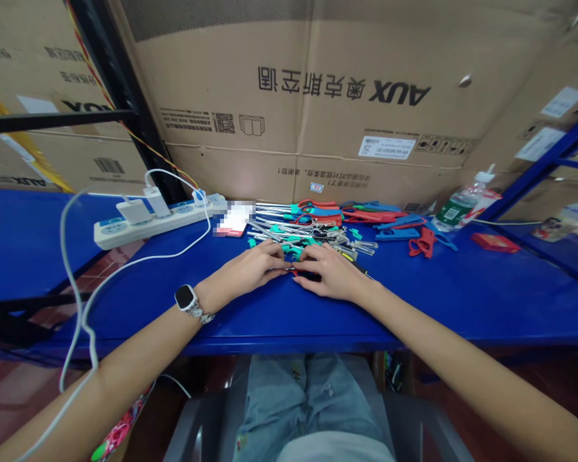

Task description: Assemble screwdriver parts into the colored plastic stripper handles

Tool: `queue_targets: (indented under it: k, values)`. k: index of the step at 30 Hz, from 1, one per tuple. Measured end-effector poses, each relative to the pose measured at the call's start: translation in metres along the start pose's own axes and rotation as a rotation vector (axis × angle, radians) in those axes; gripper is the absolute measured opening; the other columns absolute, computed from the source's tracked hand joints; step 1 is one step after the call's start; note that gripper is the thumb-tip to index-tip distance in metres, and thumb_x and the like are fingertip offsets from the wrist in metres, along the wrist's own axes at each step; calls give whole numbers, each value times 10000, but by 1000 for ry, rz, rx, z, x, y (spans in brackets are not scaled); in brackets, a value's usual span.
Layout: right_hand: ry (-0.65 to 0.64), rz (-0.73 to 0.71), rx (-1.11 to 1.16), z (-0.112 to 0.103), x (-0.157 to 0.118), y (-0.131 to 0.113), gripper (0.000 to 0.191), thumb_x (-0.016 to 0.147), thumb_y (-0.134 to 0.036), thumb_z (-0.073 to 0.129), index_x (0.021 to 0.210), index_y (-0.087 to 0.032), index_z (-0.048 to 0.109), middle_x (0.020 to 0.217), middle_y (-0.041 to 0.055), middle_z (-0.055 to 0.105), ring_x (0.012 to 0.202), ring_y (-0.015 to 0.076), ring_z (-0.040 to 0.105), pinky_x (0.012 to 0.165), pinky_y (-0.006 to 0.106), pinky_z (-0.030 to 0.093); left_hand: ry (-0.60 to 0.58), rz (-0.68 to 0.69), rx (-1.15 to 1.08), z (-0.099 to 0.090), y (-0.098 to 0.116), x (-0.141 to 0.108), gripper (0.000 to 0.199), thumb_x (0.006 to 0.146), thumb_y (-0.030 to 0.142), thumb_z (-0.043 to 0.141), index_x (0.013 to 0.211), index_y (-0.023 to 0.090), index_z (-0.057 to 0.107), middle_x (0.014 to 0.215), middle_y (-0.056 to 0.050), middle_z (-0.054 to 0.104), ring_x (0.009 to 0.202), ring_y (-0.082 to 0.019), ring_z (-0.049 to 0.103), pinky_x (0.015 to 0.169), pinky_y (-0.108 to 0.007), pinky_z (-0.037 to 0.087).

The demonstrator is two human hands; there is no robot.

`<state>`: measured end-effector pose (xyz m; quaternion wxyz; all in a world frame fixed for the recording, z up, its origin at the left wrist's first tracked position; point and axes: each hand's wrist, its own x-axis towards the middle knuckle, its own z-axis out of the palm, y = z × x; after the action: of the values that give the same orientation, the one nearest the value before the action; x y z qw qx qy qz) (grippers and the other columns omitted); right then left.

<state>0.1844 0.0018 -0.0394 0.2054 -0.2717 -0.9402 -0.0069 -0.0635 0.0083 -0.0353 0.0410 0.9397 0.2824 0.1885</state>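
Note:
My left hand (266,263) and my right hand (326,271) meet over the blue table, fingertips almost touching. Between them they pinch a small thin piece with a bit of red (295,273) showing; the fingers cover most of it, so its kind is unclear. Just beyond the fingers lies a pile of thin metal rods with teal-green plastic parts (274,229). Farther back and to the right are red plastic handles (422,244) and blue plastic handles (399,229). Some clear-handled tools (365,246) lie beyond my right hand. A dark, slim item sits partly under that hand.
A white power strip (173,219) with plugged-in chargers stands at left, its white cable (166,256) looping over the table (462,308). A bottle (455,208) and a red packet (495,242) are at right. Large cardboard boxes (221,83) wall off the back.

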Motion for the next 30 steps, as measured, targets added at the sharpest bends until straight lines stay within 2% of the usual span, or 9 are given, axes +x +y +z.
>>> queue_targets:
  k: [4, 8, 10, 15, 19, 25, 30]
  values:
    - [47, -10, 37, 4, -1, 3, 233, 989, -348, 615, 1041, -186, 774, 1004, 97, 683, 922, 223, 607, 857, 395, 480, -16, -3, 8, 1, 1, 0, 240, 1030, 234, 540, 1121, 208, 760, 1018, -87, 652, 982, -230, 612, 849, -371, 553]
    - [76, 0, 65, 5, -1, 3, 220, 976, -327, 628, 1044, -182, 778, 1004, 99, 682, 929, 227, 614, 863, 402, 515, 13, -18, -57, 2, -1, -1, 246, 1009, 228, 570, 1210, 208, 709, 1113, -91, 676, 1073, -239, 623, 951, -410, 538]
    - [74, 9, 71, 5, -1, 2, 221, 973, -320, 632, 1057, -177, 779, 1003, 100, 684, 927, 228, 618, 866, 407, 520, 25, -27, -75, 1, -3, -2, 214, 986, 226, 597, 1162, 200, 716, 1115, -91, 680, 1077, -242, 627, 965, -413, 529]
    - [54, 35, 64, 4, -1, -1, 228, 975, -322, 629, 1073, -182, 780, 1007, 103, 686, 926, 232, 624, 856, 415, 527, 8, -35, -68, -5, -7, -5, 152, 974, 235, 613, 1014, 197, 755, 992, -76, 676, 959, -226, 640, 876, -380, 528]
    - [47, 50, 51, 3, -1, -3, 235, 974, -321, 630, 1083, -176, 778, 1012, 110, 687, 940, 239, 627, 866, 421, 528, -8, -18, -61, -5, -8, -5, 202, 1009, 232, 570, 993, 189, 766, 965, -81, 680, 899, -211, 634, 830, -369, 521]
    - [40, 51, 48, 3, -1, -3, 238, 969, -306, 630, 1088, -161, 778, 1016, 118, 690, 948, 246, 631, 866, 429, 530, -10, 5, -46, -2, -8, -3, 236, 1025, 243, 547, 963, 185, 768, 936, -76, 668, 876, -204, 626, 876, -381, 509]
    - [42, 67, 86, 6, -1, 0, 218, 965, -302, 635, 1077, -181, 778, 1017, 109, 686, 957, 240, 636, 866, 424, 539, -14, 1, -34, -1, -8, -3, 272, 1040, 270, 510, 997, 188, 766, 947, -83, 657, 886, -213, 616, 822, -367, 513]
